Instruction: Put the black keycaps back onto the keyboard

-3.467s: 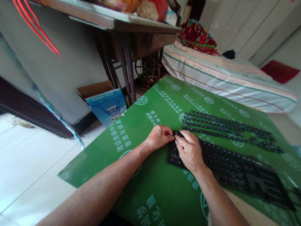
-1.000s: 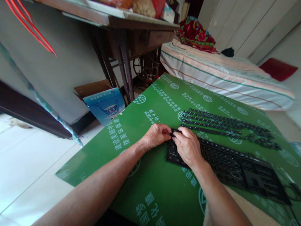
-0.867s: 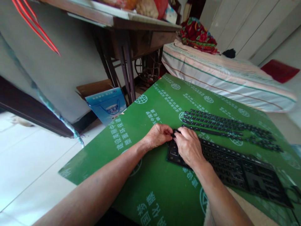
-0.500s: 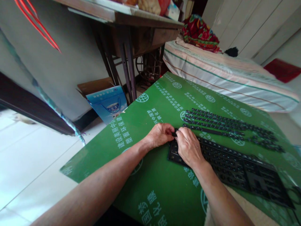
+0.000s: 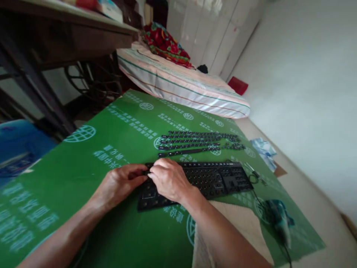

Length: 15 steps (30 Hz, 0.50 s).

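Observation:
A black keyboard (image 5: 231, 182) lies on the green table, with most of its key field bare of keycaps and a row of caps along its far edge. At its far left corner my left hand (image 5: 118, 182) is closed, thumb and fingers pinching the corner. My right hand (image 5: 170, 178) rests over the keyboard's left end, fingers curled and pressed together beside the left fingertips. Whatever small part lies between the right fingers is hidden. Beyond the keyboard, loose black keycaps (image 5: 192, 141) are laid out in several rows.
A beige cloth (image 5: 234, 219) lies under my right forearm. A cable, a tool with a metal shaft (image 5: 252, 169) and a teal-and-white object (image 5: 279, 219) are on the right of the green table (image 5: 111, 134). A bed (image 5: 178, 82) stands behind; a wooden sewing table (image 5: 69, 37) is at left.
The camera view has turned to the right, so the hands and keyboard appear further left. Both hands stay together at the keyboard's far left corner.

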{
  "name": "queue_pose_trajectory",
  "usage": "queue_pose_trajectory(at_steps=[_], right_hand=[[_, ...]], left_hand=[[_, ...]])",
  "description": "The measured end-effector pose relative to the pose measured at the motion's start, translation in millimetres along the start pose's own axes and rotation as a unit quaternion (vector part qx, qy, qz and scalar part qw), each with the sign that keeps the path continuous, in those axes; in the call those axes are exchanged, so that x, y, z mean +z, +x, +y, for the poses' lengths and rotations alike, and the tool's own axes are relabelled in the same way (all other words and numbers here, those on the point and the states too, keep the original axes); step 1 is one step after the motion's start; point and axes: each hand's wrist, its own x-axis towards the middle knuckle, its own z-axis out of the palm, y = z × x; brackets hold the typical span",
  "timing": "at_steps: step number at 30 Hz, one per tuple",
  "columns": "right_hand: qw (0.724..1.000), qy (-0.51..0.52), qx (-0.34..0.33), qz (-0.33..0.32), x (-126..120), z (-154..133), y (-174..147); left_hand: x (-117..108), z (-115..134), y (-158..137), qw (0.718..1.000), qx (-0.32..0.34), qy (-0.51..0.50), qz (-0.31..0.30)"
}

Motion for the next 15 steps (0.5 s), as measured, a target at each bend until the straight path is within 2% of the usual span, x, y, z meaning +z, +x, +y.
queue_pose_trajectory(at_steps=[3,6,8,11,15], right_hand=[[1.0,-0.014,-0.006,-0.022,-22.6,6.8,-5.5],[0.998,-0.022,0.009,-0.06,-46.4,26.2,-19.1],[0.995,-0.039,0.067,-0.068,-60.6,52.0,-35.5],[0.979,-0.085,0.172,-0.069,-79.6,110.8,-72.2],[0.919,-0.162,0.349,-0.084,-98.1,198.3,-129.6]], left_hand=[[0.4,-6.7,2.0,0.999,0.003,0.035,0.0],[1.2,-14.4,4.3,0.998,0.027,0.063,0.002],[1.6,-16.7,5.5,0.996,0.049,0.076,0.014],[2.3,-16.5,6.2,0.993,0.077,0.085,0.032],[2.7,-16.3,5.1,0.992,0.091,0.084,0.036]])
